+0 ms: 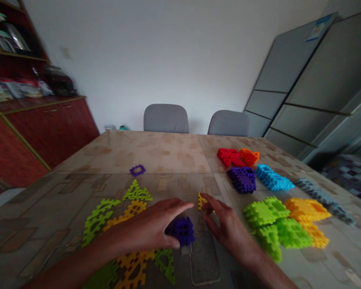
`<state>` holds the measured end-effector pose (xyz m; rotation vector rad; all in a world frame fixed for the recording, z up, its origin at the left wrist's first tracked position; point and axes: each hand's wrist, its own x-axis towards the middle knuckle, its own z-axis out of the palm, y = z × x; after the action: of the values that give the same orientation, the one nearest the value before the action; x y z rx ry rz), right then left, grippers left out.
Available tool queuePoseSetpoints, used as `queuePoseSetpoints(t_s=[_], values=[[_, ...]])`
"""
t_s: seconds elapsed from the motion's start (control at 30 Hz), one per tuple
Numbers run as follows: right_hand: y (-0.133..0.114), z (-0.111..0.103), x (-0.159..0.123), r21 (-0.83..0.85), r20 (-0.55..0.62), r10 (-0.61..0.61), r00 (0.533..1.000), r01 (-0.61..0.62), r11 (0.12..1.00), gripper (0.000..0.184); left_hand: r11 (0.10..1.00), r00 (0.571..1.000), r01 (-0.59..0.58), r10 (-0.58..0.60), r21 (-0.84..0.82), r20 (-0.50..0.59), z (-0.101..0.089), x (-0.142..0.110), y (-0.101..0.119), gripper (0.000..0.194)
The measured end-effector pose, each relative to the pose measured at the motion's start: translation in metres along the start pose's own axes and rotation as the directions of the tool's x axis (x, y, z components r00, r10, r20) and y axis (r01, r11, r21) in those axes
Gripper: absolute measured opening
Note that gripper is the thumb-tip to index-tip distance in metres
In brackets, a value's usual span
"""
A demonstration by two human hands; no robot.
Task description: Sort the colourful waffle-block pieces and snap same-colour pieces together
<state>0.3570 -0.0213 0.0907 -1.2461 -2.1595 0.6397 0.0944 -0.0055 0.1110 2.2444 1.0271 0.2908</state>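
My left hand (152, 224) curves around the left side of a purple toothed block (184, 231), its thumb and fingers spread wide. The thumb tip is close to the block's lower left; whether it touches I cannot tell. To the right, the bent fingers of my right hand (224, 218) are on a small yellow interlocking piece (201, 201), which they partly cover. Under and beside my left forearm lie flat yellow pieces (135, 208) and green pieces (98, 216), some hidden by the arm. A green triangular piece (136, 192) lies just beyond them.
A purple square frame (137, 170) lies farther back on the table (165, 146). On the right are stacks of red (228, 155), orange (249, 156), purple (242, 179), blue (272, 177), green (264, 210), yellow (307, 209) and grey (325, 200) pieces. Two grey chairs (166, 118) stand behind.
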Motion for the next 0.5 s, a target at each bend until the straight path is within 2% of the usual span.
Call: queuePoseSetpoints(t_s=[0.13, 0.23, 0.37, 0.5], values=[[-0.01, 0.001, -0.003, -0.003, 0.086, -0.054, 0.995, 0.054, 0.999, 0.054, 0.996, 0.998, 0.045, -0.042, 0.072, -0.038, -0.024, -0.009, -0.022, 0.061], [-0.019, 0.007, -0.005, -0.014, 0.186, -0.098, 0.978, 0.103, 0.995, 0.066, 0.995, 0.999, 0.04, -0.04, 0.095, -0.001, -0.033, -0.017, -0.031, 0.044], [-0.024, 0.019, -0.005, -0.037, 0.282, -0.092, 0.955, 0.106, 0.994, 0.08, 0.995, 1.0, -0.019, 0.016, 0.1, 0.027, -0.032, -0.024, -0.029, 0.035], [-0.021, 0.028, -0.007, -0.052, 0.273, -0.076, 0.959, 0.094, 0.994, 0.08, 0.991, 1.0, -0.019, 0.02, 0.132, -0.006, -0.025, -0.024, -0.025, 0.026]])
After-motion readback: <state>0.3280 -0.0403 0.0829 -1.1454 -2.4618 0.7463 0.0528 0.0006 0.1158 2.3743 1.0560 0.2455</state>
